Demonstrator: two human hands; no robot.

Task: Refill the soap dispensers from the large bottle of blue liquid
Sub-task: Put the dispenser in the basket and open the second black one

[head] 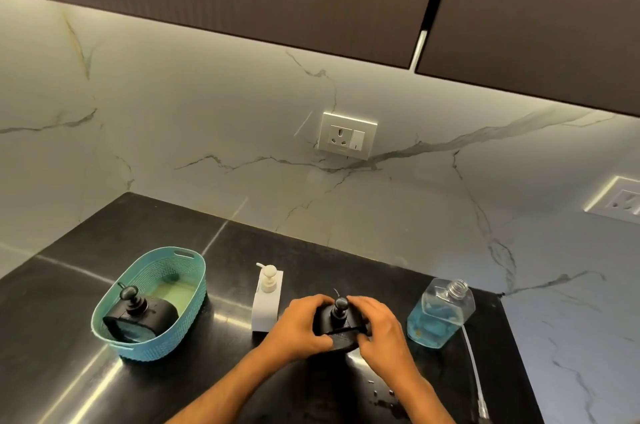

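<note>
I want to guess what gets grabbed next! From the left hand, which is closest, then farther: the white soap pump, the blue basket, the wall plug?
From the left hand:
1. White soap pump, just beside it, to its left.
2. Blue basket, farther left on the counter.
3. Wall plug, up on the back wall, farthest.

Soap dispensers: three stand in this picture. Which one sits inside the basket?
The black dispenser at far left, inside the teal basket. The white dispenser stands on the counter; both hands hold the other black one.
</note>
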